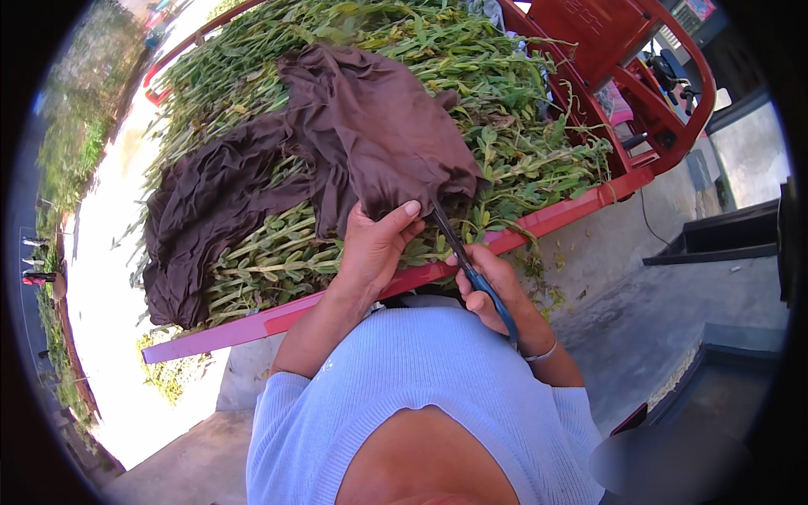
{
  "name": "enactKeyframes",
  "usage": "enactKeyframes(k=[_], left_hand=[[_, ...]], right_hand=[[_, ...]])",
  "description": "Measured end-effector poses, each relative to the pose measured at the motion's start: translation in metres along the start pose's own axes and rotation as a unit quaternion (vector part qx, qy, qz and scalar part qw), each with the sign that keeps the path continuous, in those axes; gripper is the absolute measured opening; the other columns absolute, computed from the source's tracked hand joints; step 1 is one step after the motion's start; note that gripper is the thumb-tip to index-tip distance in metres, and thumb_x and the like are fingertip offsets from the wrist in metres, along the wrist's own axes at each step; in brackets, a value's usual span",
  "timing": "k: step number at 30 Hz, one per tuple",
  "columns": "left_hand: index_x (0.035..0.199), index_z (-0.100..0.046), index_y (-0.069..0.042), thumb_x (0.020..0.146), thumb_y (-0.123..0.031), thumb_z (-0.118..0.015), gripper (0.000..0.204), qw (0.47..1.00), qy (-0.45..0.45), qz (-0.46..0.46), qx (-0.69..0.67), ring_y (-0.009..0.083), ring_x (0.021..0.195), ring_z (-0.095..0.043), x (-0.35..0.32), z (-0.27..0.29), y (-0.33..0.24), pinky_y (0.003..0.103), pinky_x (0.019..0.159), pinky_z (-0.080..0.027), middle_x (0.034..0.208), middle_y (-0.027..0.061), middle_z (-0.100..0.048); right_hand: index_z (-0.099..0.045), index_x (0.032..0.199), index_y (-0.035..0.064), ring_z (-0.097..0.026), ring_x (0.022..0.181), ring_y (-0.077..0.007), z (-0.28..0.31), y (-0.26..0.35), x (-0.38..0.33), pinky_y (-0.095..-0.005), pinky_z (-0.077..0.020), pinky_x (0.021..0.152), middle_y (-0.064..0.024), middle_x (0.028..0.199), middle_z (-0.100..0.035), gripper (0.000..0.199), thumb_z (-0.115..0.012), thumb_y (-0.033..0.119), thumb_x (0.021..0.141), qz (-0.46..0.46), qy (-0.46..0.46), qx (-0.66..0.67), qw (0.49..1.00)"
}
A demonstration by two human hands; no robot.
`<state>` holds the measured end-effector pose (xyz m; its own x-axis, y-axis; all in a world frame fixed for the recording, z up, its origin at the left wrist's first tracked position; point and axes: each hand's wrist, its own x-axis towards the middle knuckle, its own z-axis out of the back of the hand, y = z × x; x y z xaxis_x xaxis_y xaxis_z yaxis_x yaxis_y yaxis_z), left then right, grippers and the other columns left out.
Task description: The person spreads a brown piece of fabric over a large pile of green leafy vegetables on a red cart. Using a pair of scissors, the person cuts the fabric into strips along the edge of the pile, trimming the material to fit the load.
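Observation:
A crumpled dark brown cloth (379,118) lies spread over a heap of cut green plant stalks (278,252). My left hand (376,244) pinches the near edge of this cloth between thumb and fingers. In my right hand (497,290) is a pair of scissors (477,282) with blue handles. Their dark blades point up and to the left, and the tips meet the cloth just right of my left thumb. Whether the blades are apart there is hard to tell, since folds hide part of them.
The stalks fill the bed of a red cargo tricycle, whose red side rail (278,316) runs between me and the load. Its red frame (673,143) rises at the right. A black trough-like object (715,236) sits on the concrete floor farther right. Bright ground (109,252) stretches at the left.

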<state>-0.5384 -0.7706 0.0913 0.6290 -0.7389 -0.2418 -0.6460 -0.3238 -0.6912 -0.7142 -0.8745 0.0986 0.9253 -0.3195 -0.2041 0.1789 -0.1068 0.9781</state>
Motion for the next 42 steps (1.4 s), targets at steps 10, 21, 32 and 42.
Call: enactKeyframes(k=[10,21,32,42], left_hand=[[0.104,-0.060,-0.011,0.090,-0.016,-0.063,0.015,0.999,0.024,0.002,-0.027,0.0151,0.084,-0.064,0.001,0.005,-0.003,0.031,0.073,-0.054,0.094,0.0025,-0.065],[0.098,-0.060,-0.011,0.097,-0.046,-0.047,0.038,0.990,0.062,0.116,-0.051,0.0164,0.083,-0.063,0.005,0.006,-0.013,0.035,0.075,-0.053,0.091,0.0050,-0.066],[0.106,-0.059,-0.010,0.093,-0.032,-0.057,0.025,0.990,0.093,0.099,-0.041,0.0183,0.090,-0.060,0.002,0.007,-0.015,0.037,0.077,-0.053,0.098,0.0051,-0.063],[0.102,-0.060,-0.011,0.089,-0.019,-0.066,0.017,0.995,0.022,0.093,0.004,0.0150,0.081,-0.062,0.012,0.015,-0.007,0.034,0.070,-0.054,0.093,0.0026,-0.064]], right_hand=[[-0.051,0.108,-0.0008,-0.039,0.052,-0.0003,-0.006,0.009,0.001,-0.0171,-0.0294,0.045,0.0065,0.065,-0.043,0.081,-0.065,0.070,0.072,0.042,-0.045,-0.008,0.998],[-0.052,0.108,-0.0013,-0.039,0.054,-0.0004,0.002,0.001,-0.003,-0.0168,-0.0288,0.047,0.0060,0.064,-0.044,0.082,-0.067,0.070,0.071,0.063,-0.058,-0.054,0.995],[-0.054,0.105,-0.0022,-0.037,0.054,-0.0014,0.005,0.003,-0.007,-0.0188,-0.0276,0.048,0.0061,0.061,-0.042,0.080,-0.069,0.068,0.069,0.080,-0.085,-0.102,0.988],[-0.056,0.102,-0.0017,-0.040,0.055,-0.0086,0.003,0.004,-0.005,-0.0247,-0.0354,0.049,-0.0012,0.060,-0.041,0.072,-0.077,0.057,0.066,0.122,-0.092,-0.221,0.963]])
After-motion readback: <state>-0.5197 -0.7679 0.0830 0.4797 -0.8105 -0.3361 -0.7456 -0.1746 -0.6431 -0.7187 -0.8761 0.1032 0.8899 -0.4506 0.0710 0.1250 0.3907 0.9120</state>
